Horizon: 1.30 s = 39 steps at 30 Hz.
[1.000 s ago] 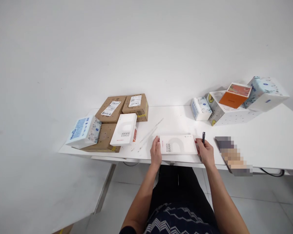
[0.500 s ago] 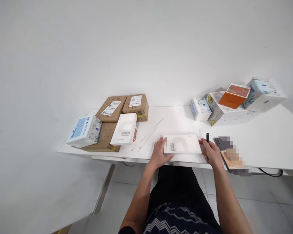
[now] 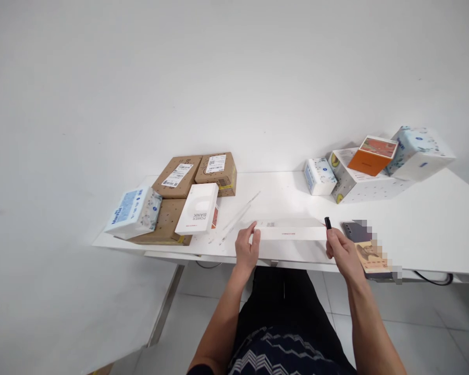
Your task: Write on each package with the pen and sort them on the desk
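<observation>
Now both hands pinch the white box (image 3: 290,233), tipped on edge at the table's (image 3: 433,224) near rim: left hand (image 3: 247,248) at one end, right hand (image 3: 339,249) at the other, also gripping a pen (image 3: 328,223). Turning it cleanly probably needs even pressure from both ends.

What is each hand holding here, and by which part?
Left hand grips the flat white cardboard box by its left end. Right hand holds a black pen by its lower barrel, beside the box's right end.
</observation>
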{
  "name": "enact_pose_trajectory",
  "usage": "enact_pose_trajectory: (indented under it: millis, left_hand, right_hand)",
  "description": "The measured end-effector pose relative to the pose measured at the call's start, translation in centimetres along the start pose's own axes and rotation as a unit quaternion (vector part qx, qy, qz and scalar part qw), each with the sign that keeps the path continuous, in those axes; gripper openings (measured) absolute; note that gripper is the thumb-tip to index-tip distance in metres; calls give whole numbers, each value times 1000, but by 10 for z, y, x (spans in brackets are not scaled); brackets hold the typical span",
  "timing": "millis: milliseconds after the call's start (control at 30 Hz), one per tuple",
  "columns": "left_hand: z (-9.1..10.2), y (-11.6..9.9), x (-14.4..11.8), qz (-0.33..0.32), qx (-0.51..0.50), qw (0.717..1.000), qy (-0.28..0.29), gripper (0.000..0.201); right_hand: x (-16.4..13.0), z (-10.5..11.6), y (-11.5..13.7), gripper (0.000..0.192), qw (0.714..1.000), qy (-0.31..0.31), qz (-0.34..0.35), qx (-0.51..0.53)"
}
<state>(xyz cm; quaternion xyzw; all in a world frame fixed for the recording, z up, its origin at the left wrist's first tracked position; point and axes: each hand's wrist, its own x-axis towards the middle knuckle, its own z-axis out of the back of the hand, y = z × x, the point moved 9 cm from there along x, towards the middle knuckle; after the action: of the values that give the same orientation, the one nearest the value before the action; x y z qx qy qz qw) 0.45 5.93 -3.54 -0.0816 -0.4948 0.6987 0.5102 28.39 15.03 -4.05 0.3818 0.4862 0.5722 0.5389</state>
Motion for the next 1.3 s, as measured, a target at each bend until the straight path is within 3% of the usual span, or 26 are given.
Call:
enact_pose_trajectory:
  millis: [133, 367, 667, 833, 1000, 1300]
  left_hand:
    - [4, -1, 0, 12, -20, 1000, -21, 50]
    - [-17, 37, -4, 131, -106, 985, -42, 62]
    - [-24, 45, -5, 88, -104, 988, -70, 49]
    - [-22, 51, -7, 117, -192, 972, -73, 48]
    - [-24, 62, -10, 151, -300, 939, -70, 47]
    - [-22, 65, -12, 171, -315, 930, -83, 46]
  right_hand:
    - [-1, -7, -2, 44, 999, -5, 4, -52]
    - [8, -16, -34, 51, 988, -70, 6, -136]
    - [11, -18, -46, 49, 987, -68, -36, -144]
    - [8, -18, -50, 50, 989, -58, -72, -117]
    - [7, -24, -47, 50, 990, -44, -55, -124]
    - [7, -23, -42, 48, 988, -49, -33, -145]
